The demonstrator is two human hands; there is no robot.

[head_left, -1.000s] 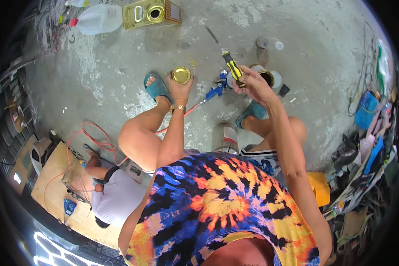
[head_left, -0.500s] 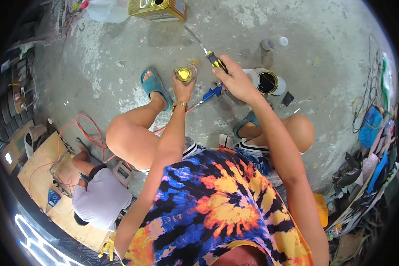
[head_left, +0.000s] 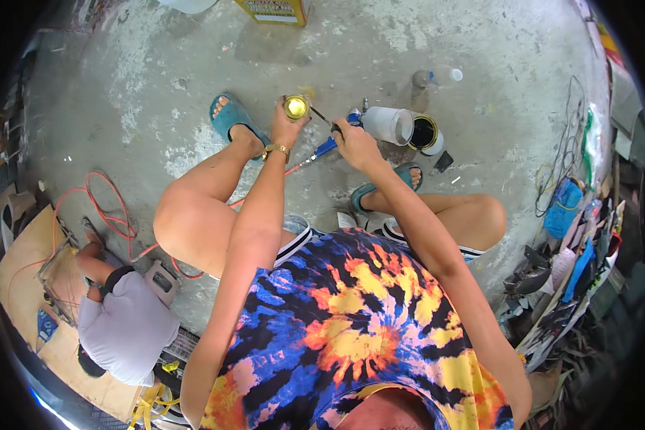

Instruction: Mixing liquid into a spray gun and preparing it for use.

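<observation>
My left hand (head_left: 287, 130) is wrapped round a small can (head_left: 295, 107) with a shiny gold-yellow top, held over the floor. In my right hand (head_left: 357, 149) is a screwdriver (head_left: 319, 115), its thin shaft slanting toward the can and its tip at or close to the rim; contact I cannot make out. My fingers cover most of the handle. Just beyond that hand lies a blue spray gun (head_left: 327, 146) with a whitish cup (head_left: 387, 124). Next to the cup stands an open can of black liquid (head_left: 423, 133).
A red hose (head_left: 111, 208) runs from the spray gun to the left. A yellow metal tin (head_left: 276, 11) stands at the far edge, a clear bottle (head_left: 423, 78) nearer. Another person (head_left: 125, 322) crouches at lower left by a wooden board (head_left: 21, 251). Mixed scraps (head_left: 552, 265) line the right side.
The screwdriver, which was raised and pointing away, has come down and left so its tip is beside the can. The whole view has shifted slightly.
</observation>
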